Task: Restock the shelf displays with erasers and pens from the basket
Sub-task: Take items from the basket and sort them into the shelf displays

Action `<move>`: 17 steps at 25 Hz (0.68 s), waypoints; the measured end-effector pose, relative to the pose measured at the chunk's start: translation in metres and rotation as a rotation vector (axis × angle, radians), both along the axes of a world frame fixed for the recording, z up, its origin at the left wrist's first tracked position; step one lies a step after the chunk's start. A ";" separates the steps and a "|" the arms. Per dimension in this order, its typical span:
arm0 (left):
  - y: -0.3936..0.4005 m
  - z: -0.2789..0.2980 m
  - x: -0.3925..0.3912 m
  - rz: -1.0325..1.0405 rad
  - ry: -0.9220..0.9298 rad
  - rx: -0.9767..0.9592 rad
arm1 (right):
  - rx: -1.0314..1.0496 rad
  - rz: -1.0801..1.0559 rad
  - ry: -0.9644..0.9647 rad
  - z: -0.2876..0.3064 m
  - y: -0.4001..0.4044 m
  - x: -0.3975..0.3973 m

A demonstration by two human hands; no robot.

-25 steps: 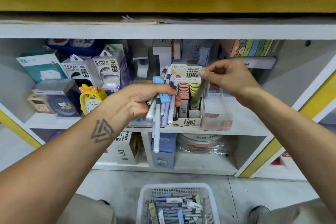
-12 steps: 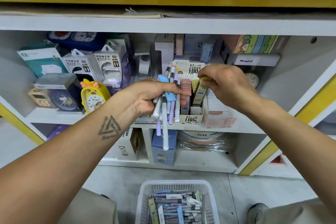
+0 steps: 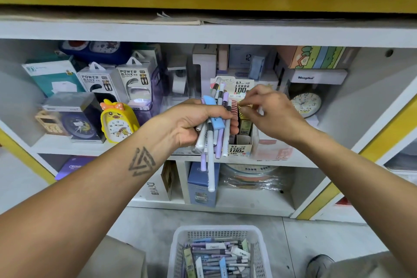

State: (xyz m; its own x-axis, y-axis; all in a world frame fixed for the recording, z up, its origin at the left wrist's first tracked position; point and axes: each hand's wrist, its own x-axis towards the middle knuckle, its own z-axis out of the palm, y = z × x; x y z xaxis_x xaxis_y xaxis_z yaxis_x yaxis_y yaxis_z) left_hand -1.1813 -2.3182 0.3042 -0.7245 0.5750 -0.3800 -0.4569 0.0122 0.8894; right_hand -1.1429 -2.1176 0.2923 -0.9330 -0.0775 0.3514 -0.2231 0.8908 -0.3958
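My left hand (image 3: 187, 124) grips a bundle of several white, lilac and blue pens (image 3: 211, 144) in front of the middle shelf. Just behind them stands a small cardboard display box (image 3: 239, 149) printed "100", with slim packs upright in its slots. My right hand (image 3: 270, 115) is at the top of the box, its fingertips pinching the top of an olive pack (image 3: 245, 125) that sits in a slot. On the floor below, the white plastic basket (image 3: 180, 240) holds several more pens and packs.
The shelf (image 3: 67, 148) carries power bank boxes (image 3: 133, 81), a yellow duck clock (image 3: 118, 122), a round clock (image 3: 306, 105) at the right and a clear pink-labelled bin (image 3: 273, 150). Boxes fill the lower compartments. My shoe (image 3: 320, 264) is beside the basket.
My right hand has lowered the olive pack from above the display box down into a slot. My left hand has kept the pen bundle in about the same place.
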 end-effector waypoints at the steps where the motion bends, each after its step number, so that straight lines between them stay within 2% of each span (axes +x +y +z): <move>1: 0.001 0.000 0.001 0.000 0.000 0.018 | -0.295 -0.021 -0.088 0.003 -0.003 0.000; 3: 0.004 0.000 0.003 -0.003 0.002 0.048 | -0.821 0.000 -0.272 0.008 -0.011 0.003; 4: 0.005 0.001 0.005 -0.007 0.005 0.060 | -0.940 0.018 -0.319 0.009 -0.013 0.003; 7: 0.009 0.002 0.007 -0.022 0.000 0.090 | -1.103 0.008 -0.367 0.013 -0.006 0.005; 10: 0.013 0.001 0.006 0.016 -0.017 0.068 | -1.291 -0.066 -0.249 0.025 0.023 0.003; 11: 0.015 0.000 0.005 0.033 -0.014 0.053 | -1.311 -0.105 -0.166 0.030 0.034 0.003; 13: 0.019 -0.001 0.004 0.069 -0.017 0.030 | -1.186 -0.190 0.016 0.033 0.052 0.004; 15: 0.024 -0.003 0.004 0.105 -0.030 0.013 | -0.904 -0.230 0.159 0.031 0.060 0.005; 17: 0.031 -0.004 0.004 0.118 -0.043 -0.001 | -0.625 -0.242 0.221 0.026 0.061 0.004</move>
